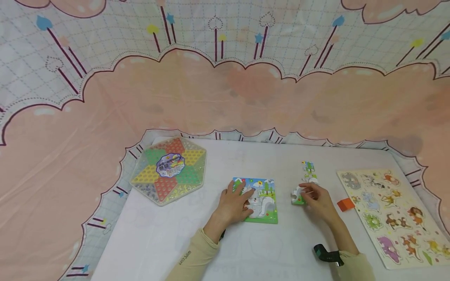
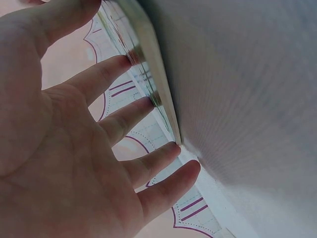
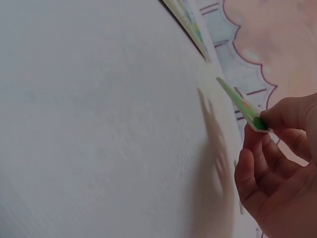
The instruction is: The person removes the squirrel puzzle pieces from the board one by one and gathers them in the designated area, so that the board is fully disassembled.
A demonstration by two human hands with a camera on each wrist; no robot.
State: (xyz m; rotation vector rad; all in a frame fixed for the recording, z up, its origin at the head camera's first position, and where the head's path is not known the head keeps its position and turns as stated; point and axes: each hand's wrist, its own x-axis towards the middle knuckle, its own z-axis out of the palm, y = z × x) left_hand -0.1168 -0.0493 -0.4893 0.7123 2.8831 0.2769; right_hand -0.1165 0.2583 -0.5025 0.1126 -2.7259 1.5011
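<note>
Puzzle board (image 1: 264, 203) lies on the bench (image 1: 151, 242), under the left hand (image 1: 233, 205), whose grip is spread wide, fingertips resting on the board. Farther right, the right hand (image 1: 319, 201) pinches a green-and-white puzzle piece (image 1: 297, 198) between thumb and fingers. The left hand hides the board's left part; a picture strip (image 1: 309, 168) beyond the right hand is unclear at its near end; the piece shows nearly edge-on in the right wrist view. The left palm faces down; the right hand hovers above the bench.
</note>
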